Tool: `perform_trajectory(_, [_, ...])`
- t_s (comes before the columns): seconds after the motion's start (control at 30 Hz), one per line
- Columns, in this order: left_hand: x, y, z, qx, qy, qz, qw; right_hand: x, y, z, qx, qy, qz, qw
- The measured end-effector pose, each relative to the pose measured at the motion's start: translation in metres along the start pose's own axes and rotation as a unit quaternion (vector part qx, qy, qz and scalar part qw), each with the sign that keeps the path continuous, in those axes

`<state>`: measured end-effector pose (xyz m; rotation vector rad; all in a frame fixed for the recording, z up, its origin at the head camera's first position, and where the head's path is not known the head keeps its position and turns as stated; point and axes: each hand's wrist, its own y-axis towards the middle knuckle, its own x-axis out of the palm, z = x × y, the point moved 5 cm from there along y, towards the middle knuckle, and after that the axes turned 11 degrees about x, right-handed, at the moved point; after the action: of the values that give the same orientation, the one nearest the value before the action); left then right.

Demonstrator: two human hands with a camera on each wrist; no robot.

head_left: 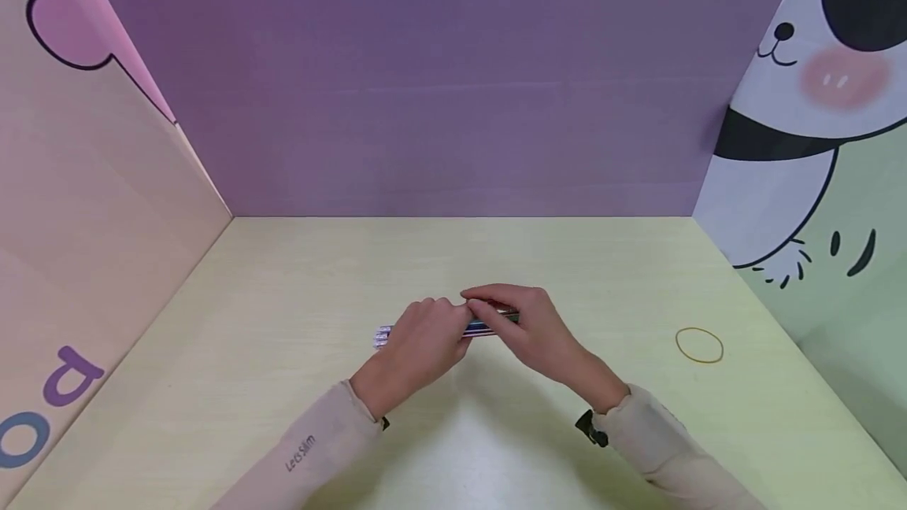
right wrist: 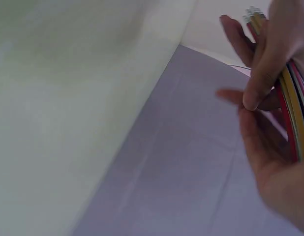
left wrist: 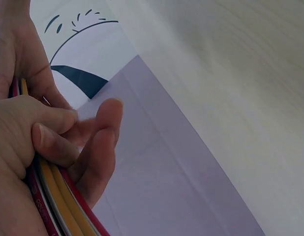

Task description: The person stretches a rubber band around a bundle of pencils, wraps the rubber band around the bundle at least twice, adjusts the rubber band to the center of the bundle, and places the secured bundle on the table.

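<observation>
A bundle of slim coloured pencils [head_left: 479, 328] lies crosswise in front of me, its pale capped ends jutting out at the left. My left hand [head_left: 428, 330] grips the bundle around its middle. Red, yellow and dark barrels [left wrist: 68, 206] show below the fingers in the left wrist view. My right hand [head_left: 527, 333] holds the bundle's right part between thumb and fingers, its fingertips meeting the left thumb. In the right wrist view, the pencils [right wrist: 291, 105] run behind both hands' fingers, and the right palm hides their far end.
A thin yellow rubber band [head_left: 697, 328] lies on the pale table [head_left: 319, 274] to the right of my hands. A purple back wall [head_left: 453, 140] and printed side walls, one with a panda [head_left: 772, 203], enclose the table.
</observation>
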<state>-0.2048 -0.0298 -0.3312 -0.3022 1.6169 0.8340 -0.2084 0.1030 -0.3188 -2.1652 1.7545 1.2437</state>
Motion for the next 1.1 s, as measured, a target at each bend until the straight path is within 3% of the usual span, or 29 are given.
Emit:
perform_trajectory(0.07, [-0.001, 0.0, -0.003, -0.01, 0.007, 0.001, 0.9999, 0.0, 0.0, 0.0, 0.005, -0.066, 0.038, 0.997])
perform_trajectory(0.17, [-0.001, 0.0, -0.007, -0.028, 0.008, -0.004, 0.9996, 0.001, 0.001, 0.0, 0.006, -0.2, 0.086, 0.976])
perform_trajectory(0.23, [0.003, 0.0, -0.009, -0.038, 0.009, -0.011, 0.9992, 0.004, 0.003, 0.002, 0.003, -0.235, 0.087, 0.968])
perform_trajectory(0.37, [0.009, -0.001, -0.01, -0.048, 0.036, 0.008, 0.9982, 0.009, 0.006, 0.008, 0.016, -0.22, 0.055, 0.974])
perform_trajectory(0.43, [0.009, -0.001, -0.008, -0.046, 0.08, 0.041, 0.9949, 0.009, 0.008, 0.01, 0.037, -0.202, 0.045, 0.978])
perform_trajectory(0.57, [0.007, 0.0, 0.0, -0.026, 0.154, 0.121, 0.9804, 0.005, 0.009, 0.012, 0.102, -0.149, 0.031, 0.983])
perform_trajectory(0.7, [0.008, -0.001, 0.007, -0.004, 0.166, 0.158, 0.9733, 0.004, 0.007, 0.012, 0.148, -0.108, -0.001, 0.983])
perform_trajectory(0.93, [0.014, -0.001, 0.006, -0.023, 0.153, 0.108, 0.9821, 0.01, 0.003, 0.012, 0.157, -0.097, -0.039, 0.982])
perform_trajectory(1.0, [0.014, 0.0, 0.004, -0.028, 0.144, 0.089, 0.9851, 0.009, 0.003, 0.013, 0.136, -0.099, -0.04, 0.985])
perform_trajectory(1.1, [0.015, 0.001, -0.001, -0.039, 0.127, 0.056, 0.9896, 0.006, 0.002, 0.011, 0.066, -0.123, -0.032, 0.99])
